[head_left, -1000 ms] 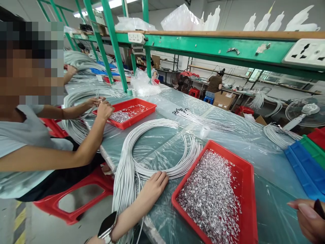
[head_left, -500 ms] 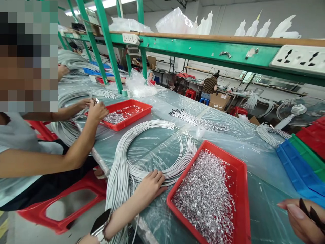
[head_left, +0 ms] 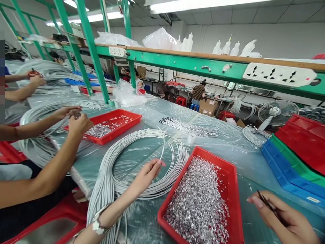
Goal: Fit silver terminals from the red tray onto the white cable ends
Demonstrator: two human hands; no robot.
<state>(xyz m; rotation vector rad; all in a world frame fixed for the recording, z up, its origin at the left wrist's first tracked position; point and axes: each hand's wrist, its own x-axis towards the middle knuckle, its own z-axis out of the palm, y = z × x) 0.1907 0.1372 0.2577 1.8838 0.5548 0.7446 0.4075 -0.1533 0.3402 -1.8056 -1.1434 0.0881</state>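
Two red trays of metal bits [head_left: 230, 189] [head_left: 132, 118], one fan [head_left: 275, 112]

Bright overhead tube light, sharp, wide-angle edge stretch

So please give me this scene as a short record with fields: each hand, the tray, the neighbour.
left hand: fingers pinch one grey cable, lifted from the cable bundle
right hand: holds a thin dark tool
red tray: holds small silver parts
neighbour's hands: beside a second red tray
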